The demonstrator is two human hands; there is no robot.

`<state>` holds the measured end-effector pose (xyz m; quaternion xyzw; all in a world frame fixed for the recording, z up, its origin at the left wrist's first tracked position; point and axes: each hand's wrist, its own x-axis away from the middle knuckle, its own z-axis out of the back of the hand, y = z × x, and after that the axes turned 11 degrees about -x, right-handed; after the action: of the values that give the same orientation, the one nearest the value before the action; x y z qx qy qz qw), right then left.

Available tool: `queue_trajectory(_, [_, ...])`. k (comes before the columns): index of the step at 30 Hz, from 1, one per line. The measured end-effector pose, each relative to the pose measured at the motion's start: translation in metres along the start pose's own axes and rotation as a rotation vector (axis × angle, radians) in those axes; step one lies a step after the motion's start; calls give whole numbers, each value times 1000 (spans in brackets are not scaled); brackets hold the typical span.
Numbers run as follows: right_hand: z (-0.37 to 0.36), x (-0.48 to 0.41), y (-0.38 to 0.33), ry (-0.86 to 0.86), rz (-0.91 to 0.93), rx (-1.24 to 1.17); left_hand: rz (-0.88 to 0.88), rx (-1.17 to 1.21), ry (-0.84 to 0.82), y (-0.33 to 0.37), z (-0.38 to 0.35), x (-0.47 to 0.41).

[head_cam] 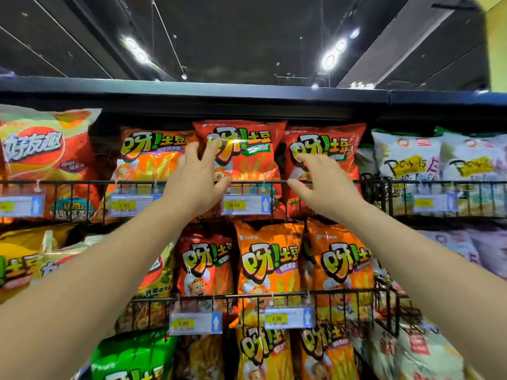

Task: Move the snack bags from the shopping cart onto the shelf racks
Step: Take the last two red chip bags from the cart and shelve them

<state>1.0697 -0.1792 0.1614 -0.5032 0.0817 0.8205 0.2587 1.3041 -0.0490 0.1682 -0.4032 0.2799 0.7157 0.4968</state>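
I count six bags along the front of the top rack [68,182]: one big red bag [46,149] at the far left, one orange bag [148,157], two red ones in the middle, and two white bags [406,160] at the right. Of the two red ones, the centre bag [244,157] stands upright behind the wire rail, and the right bag [332,149] is just beside it.

On the lower rack [247,296], mid-frame, I see one red pack [205,267] and two orange packs [269,270]. Six price tags [245,204] hang in view, four on the top rail and two on the lower one.

Both my hands are raised to the top rack, apart, fingers straight and spread, gripping nothing. My left hand [192,182] sits at the centre bag's left edge, its fingertips overlapping the bag's upper left and its thumb at the rail below. My right hand [321,182] lies over the lower left of the right bag, thumb pointing along the rail toward the centre bag. So the centre bag lies between my hands, closer to the left one. I cannot tell whether my fingertips actually press on either bag.
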Motion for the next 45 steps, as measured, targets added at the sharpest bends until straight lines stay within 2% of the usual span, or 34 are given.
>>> queue_trajectory(4, [26,-16,26,45,-23,104,-70,-91,31,19,3,-17])
queue_trajectory(13, [31,-58,47,-187,-273,129,32,-116,-250,55,-15,-63])
queue_trajectory(22, [23,-77,70,-280,-333,26,74,-106,-348,61,-19,-80])
queue_trajectory(28, [18,-59,73,-134,-290,-169,108,-37,-182,65,-25,-64])
queue_trajectory(32, [19,-26,77,6,-192,-266,18,9,-34,73,-25,-36])
queue_trajectory(36, [17,21,80,80,-67,-224,-103,-38,38,86,-39,13])
queue_trajectory(41, [8,83,80,86,-35,-299,-221,-45,121,109,-63,83])
queue_trajectory(45, [-8,127,92,0,-59,-282,-255,5,60,117,-85,124])
